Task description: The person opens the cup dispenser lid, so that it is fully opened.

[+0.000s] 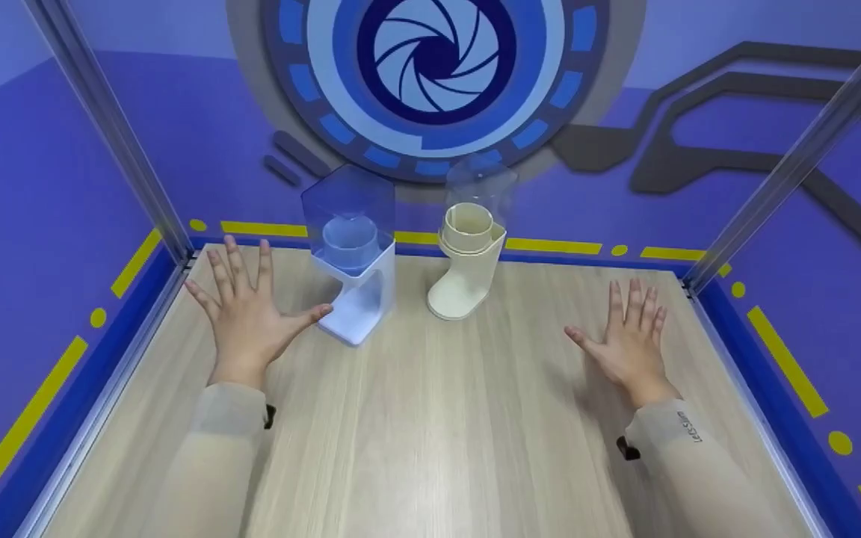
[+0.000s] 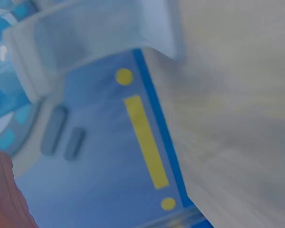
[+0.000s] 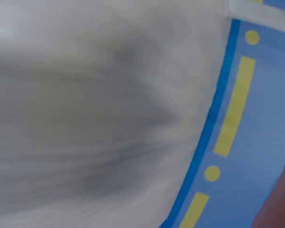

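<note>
My left hand (image 1: 251,321) is over the left side of the table with its fingers spread and straight, holding nothing. Its thumb overlaps the edge of a white stand (image 1: 356,314) in the head view. That stand has a flat foot, a round cup-like ring and a clear bluish angular panel at the top. To its right is a cream stand (image 1: 460,288) with a round ring, an oval foot and a clear rounded panel. On the right side, apart from both stands, my right hand (image 1: 632,359) has its fingers spread. The left wrist view shows the white stand (image 2: 95,38) large and blurred.
The wood-grain table (image 1: 430,433) is bounded by metal rails (image 1: 102,433) and blue-purple walls (image 1: 42,224) with yellow dashes. Upright metal posts (image 1: 116,127) stand at the back corners. A large round emblem (image 1: 438,60) fills the back wall behind the stands.
</note>
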The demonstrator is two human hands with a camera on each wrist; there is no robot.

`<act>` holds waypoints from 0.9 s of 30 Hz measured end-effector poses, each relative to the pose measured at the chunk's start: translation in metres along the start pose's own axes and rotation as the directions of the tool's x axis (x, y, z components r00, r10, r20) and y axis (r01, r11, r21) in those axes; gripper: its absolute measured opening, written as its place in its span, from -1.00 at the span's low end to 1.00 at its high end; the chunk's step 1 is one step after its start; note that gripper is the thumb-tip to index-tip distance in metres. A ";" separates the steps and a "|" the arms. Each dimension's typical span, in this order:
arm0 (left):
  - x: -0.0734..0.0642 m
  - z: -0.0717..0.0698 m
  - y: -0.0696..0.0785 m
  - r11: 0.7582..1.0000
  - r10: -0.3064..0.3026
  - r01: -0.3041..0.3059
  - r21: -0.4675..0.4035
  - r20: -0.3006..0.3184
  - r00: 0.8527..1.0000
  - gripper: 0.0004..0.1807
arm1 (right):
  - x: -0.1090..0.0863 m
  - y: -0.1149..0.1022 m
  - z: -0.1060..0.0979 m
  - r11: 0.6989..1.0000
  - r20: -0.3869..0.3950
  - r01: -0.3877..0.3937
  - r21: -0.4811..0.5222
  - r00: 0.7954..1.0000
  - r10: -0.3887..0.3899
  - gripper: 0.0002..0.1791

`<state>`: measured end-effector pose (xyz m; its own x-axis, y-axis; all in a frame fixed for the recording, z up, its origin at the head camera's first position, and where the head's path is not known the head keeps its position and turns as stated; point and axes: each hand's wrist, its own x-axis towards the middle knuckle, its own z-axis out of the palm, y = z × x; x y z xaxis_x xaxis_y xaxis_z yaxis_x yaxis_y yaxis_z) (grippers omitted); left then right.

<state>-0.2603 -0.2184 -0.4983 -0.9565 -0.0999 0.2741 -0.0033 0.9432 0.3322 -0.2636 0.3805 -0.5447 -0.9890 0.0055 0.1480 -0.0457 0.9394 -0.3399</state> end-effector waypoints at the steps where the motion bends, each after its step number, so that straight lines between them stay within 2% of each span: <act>1: -0.001 0.000 0.004 1.000 0.000 0.000 -0.008 -0.010 1.000 0.61 | 0.001 -0.004 0.000 1.000 -0.009 0.014 0.006 1.000 -0.014 0.42; 5: -0.002 0.001 0.015 0.999 -0.006 0.004 -0.040 -0.063 0.998 0.63 | 0.004 -0.019 -0.001 0.998 -0.047 0.064 0.027 0.997 -0.063 0.41; 9: -0.003 0.001 0.028 0.995 -0.006 -0.009 -0.102 -0.147 0.989 0.64 | 0.006 -0.030 -0.003 0.993 -0.074 0.086 0.079 0.994 -0.080 0.42; 12: -0.006 -0.001 0.041 0.986 0.007 -0.043 -0.161 -0.219 0.976 0.64 | 0.007 -0.037 -0.004 0.987 -0.074 0.092 0.134 0.994 -0.083 0.44; 14: -0.007 -0.003 0.051 0.976 0.020 -0.078 -0.202 -0.274 0.961 0.64 | 0.008 -0.042 -0.006 0.982 -0.069 0.092 0.165 0.994 -0.082 0.46; 16: -0.007 -0.005 0.062 0.962 0.038 -0.130 -0.239 -0.352 0.935 0.63 | 0.010 -0.047 -0.008 0.977 -0.060 0.092 0.195 0.995 -0.082 0.48; 17: -0.007 -0.006 0.067 0.951 0.049 -0.165 -0.260 -0.400 0.915 0.62 | 0.011 -0.049 -0.009 0.974 -0.059 0.092 0.209 0.995 -0.081 0.49; 18: -0.006 -0.007 0.072 0.938 0.061 -0.204 -0.280 -0.447 0.893 0.60 | 0.013 -0.052 -0.010 0.971 -0.061 0.094 0.220 0.995 -0.083 0.50; 20: -0.003 -0.008 0.083 0.899 0.082 -0.297 -0.323 -0.541 0.837 0.54 | 0.016 -0.056 -0.014 0.962 -0.069 0.094 0.255 0.994 -0.079 0.52; 22: -0.001 -0.008 0.095 0.844 0.104 -0.395 -0.362 -0.613 0.783 0.47 | 0.019 -0.061 -0.017 0.951 -0.088 0.099 0.291 0.993 -0.077 0.54; 23: 0.001 -0.008 0.101 0.817 0.119 -0.440 -0.374 -0.636 0.762 0.43 | 0.022 -0.063 -0.019 0.944 -0.098 0.104 0.312 0.992 -0.077 0.54; 25: 0.003 -0.005 0.115 0.765 0.152 -0.508 -0.396 -0.656 0.740 0.37 | 0.028 -0.067 -0.021 0.928 -0.118 0.111 0.355 0.990 -0.074 0.55; 27: 0.006 -0.001 0.131 0.718 0.192 -0.552 -0.423 -0.643 0.742 0.31 | 0.036 -0.072 -0.021 0.908 -0.132 0.122 0.401 0.988 -0.075 0.56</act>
<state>-0.2661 -0.0960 -0.4521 -0.5228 -0.0968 0.8470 0.6492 0.5988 0.4691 -0.2925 0.3205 -0.4952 -0.9556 -0.0195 0.2941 -0.2186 0.7160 -0.6630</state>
